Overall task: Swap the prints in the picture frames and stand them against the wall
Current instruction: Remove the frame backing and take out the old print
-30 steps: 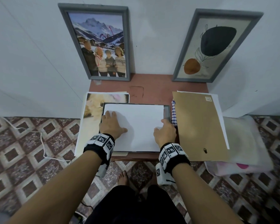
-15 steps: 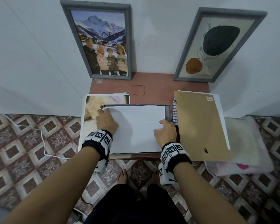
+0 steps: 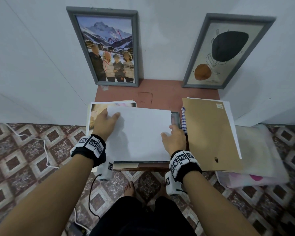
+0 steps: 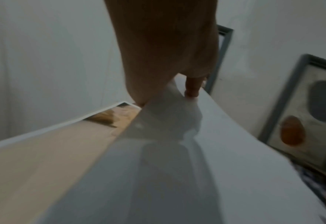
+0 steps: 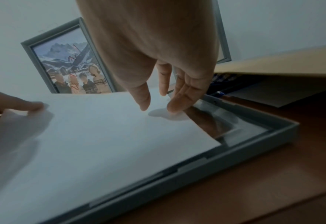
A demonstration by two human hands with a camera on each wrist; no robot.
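My small reddish-brown table (image 3: 162, 92) stands against a plain white wall (image 3: 32, 57); patterned brown-and-cream floor tiles (image 3: 20, 150) spread around it on both sides.

A small reddish-brown table (image 3: 162, 92) stands against a white wall (image 3: 162, 40) on a patterned tile floor (image 3: 24, 150). At its far left edge a grey-framed mountain photo (image 3: 107, 48) leans on the wall; at the far right a grey-framed abstract print (image 3: 223, 51) leans likewise. A grey open frame (image 5: 284, 133) lies flat in the near middle, with a white sheet (image 3: 141, 133) over it. A stack of prints (image 3: 95, 113) lies at the left, overhanging the table's edge. On the right lies a brown backing board (image 3: 209, 133) over white paper, reaching past the near edge.
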